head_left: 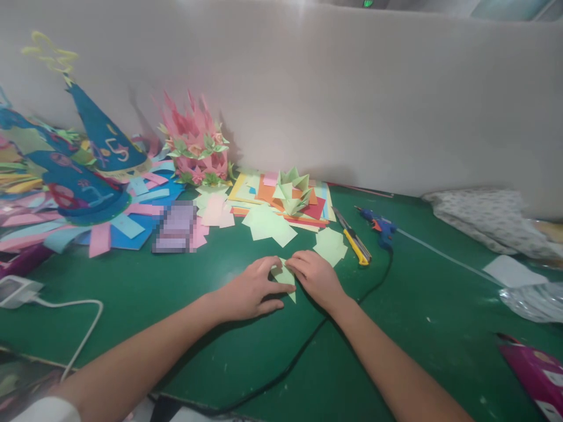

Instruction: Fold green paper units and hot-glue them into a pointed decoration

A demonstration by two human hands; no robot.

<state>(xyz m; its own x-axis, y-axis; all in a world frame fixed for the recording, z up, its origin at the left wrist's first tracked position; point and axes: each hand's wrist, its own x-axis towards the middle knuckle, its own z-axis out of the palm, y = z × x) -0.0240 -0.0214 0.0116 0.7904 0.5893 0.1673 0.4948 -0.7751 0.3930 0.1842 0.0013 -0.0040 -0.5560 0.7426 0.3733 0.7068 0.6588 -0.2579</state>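
Note:
A small pale green paper piece (288, 282), folded to a point at its near end, lies on the green table between my hands. My left hand (250, 288) holds its left side, with the fingertips on the far corner and the thumb side closer to me. On the far right edge, my right hand (317, 278) pinches the paper with its fingers close together. Its fingertips partly cover the upper corner. Just beyond my hands lie loose pale green squares (267, 224) and another small stack of green squares (329, 245). A ring of folded green paper (292, 190) stands on coloured sheets.
A yellow utility knife (357, 241) and a blue glue gun (380, 225) lie to the right; the gun's black cord (303, 346) runs under my right forearm. Blue cone hats (103, 135), a pink paper crown (197, 146) and a blurred-out rectangular object (176, 227) stand or lie left.

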